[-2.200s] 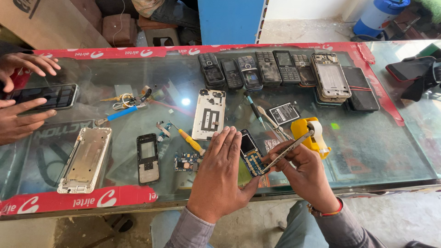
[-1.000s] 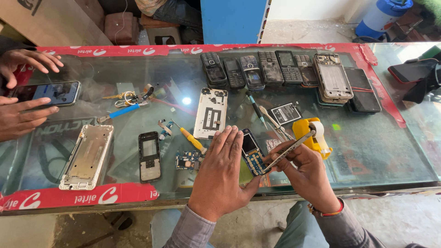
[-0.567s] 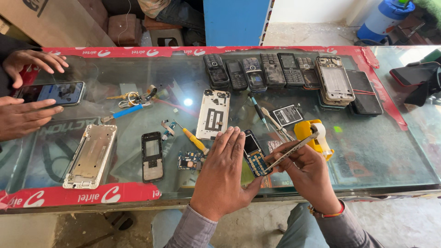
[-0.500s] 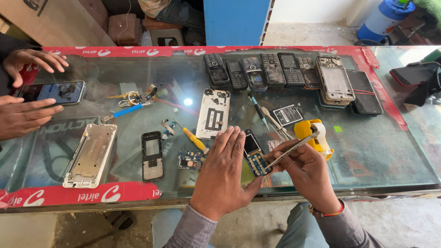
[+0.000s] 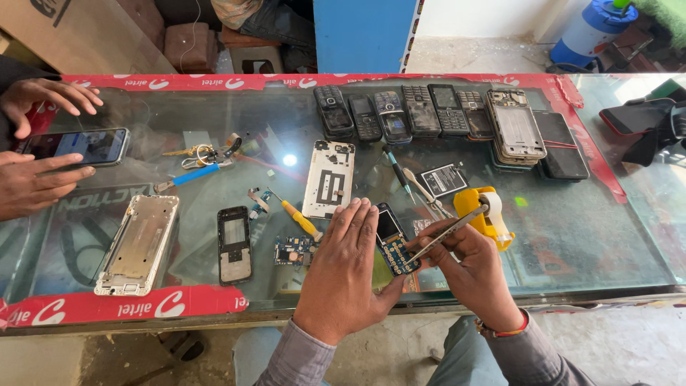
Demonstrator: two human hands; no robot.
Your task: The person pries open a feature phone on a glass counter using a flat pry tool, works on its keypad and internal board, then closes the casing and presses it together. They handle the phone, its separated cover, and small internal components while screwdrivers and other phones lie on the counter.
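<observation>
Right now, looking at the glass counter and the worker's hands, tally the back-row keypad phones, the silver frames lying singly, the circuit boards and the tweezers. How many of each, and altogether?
Keypad phones: 6
Silver frames: 2
Circuit boards: 2
Tweezers: 1
Total: 11

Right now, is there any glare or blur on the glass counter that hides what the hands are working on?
Head view: one small bright lamp reflection sits on the glass counter top, away from the left hand, right hand and small blue phone circuit board; these look sharp, evenly daylit, shadows soft.
</observation>
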